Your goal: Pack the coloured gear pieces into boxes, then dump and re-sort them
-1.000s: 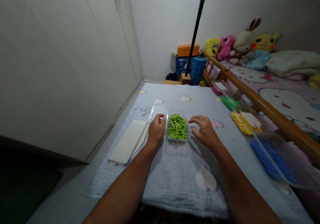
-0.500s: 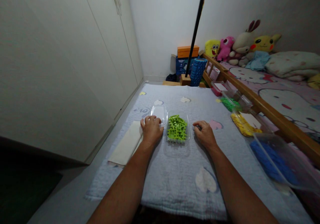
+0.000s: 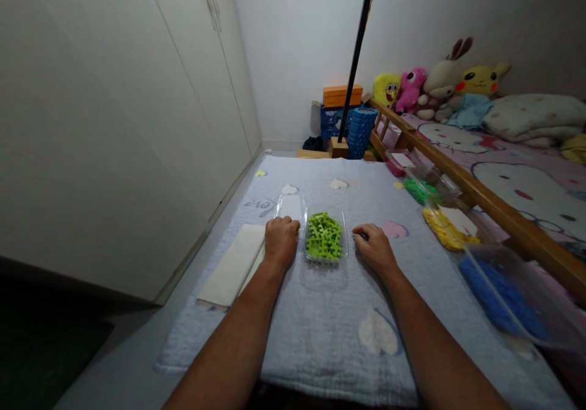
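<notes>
A clear plastic box point(image 3: 325, 237) full of light green plastic building pieces stands between my two hands. Just left of it lies its clear hinged lid point(image 3: 291, 205), tilted back flat on the cloth. My left hand point(image 3: 281, 240) is closed at the near edge of this lid, its fingers curled under; what they hold, if anything, is hidden. Right of the box my right hand point(image 3: 374, 246) rests on the cloth with its fingers curled in, and I see nothing in it. It is apart from the box.
A folded cream cloth point(image 3: 231, 266) lies to the left. Along the right side stand boxes of red pieces point(image 3: 399, 163), green pieces point(image 3: 422, 190), yellow pieces point(image 3: 446, 229) and blue pieces point(image 3: 501, 297), beside a wooden bed rail point(image 3: 494, 205). A black pole point(image 3: 354, 56) rises beyond the table.
My left hand's fingers, spread over the lid before, have drawn in and curled, and the hand has shifted slightly right. My right hand has stayed in place.
</notes>
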### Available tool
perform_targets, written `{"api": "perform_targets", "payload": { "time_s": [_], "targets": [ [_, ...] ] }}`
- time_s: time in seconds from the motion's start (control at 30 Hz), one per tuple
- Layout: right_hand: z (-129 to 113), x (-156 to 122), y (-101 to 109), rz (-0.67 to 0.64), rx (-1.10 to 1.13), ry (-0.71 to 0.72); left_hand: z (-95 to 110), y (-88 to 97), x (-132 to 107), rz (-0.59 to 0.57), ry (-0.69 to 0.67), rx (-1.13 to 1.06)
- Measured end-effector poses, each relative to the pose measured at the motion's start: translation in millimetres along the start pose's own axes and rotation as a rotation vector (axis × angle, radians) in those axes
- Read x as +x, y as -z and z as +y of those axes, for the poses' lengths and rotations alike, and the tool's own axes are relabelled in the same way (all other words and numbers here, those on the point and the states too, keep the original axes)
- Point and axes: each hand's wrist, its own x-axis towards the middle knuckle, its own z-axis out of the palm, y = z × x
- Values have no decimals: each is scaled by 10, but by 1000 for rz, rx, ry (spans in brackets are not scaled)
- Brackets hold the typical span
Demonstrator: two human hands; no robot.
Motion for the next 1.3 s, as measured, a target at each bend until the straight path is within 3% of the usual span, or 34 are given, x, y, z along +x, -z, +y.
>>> {"api": "perform_targets", "payload": {
  "time_s": [0.37, 0.57, 0.73, 0.83, 0.97, 1.07, 1.17, 1.3],
  "targets": [
    [-26, -9, 17, -1, 12, 7, -1, -103, 36, 24, -7, 58],
    [-45, -2, 41, 58, 59, -41, -32, -59, 70, 282, 116, -121],
    [-105, 12, 84, 151, 62, -33, 9, 126, 5, 540, 44, -473],
    [-221, 10, 144, 242, 83, 26, 118, 230, -69, 614, 53, -758],
    [-448, -23, 214, 299, 120, 122, 267, 317, -118, 489, 137, -1238],
    [-608, -56, 214, 260, 181, 135, 329, 353, -109, 347, 213, -1545],
    [-716, -80, 166, 171, 300, 82, 363, 352, -106, 242, 252, -1702],
    [-777, -95, 86, 94, 544, -51, 414, 295, -154, 73, 218, -1749]
  ]
}}
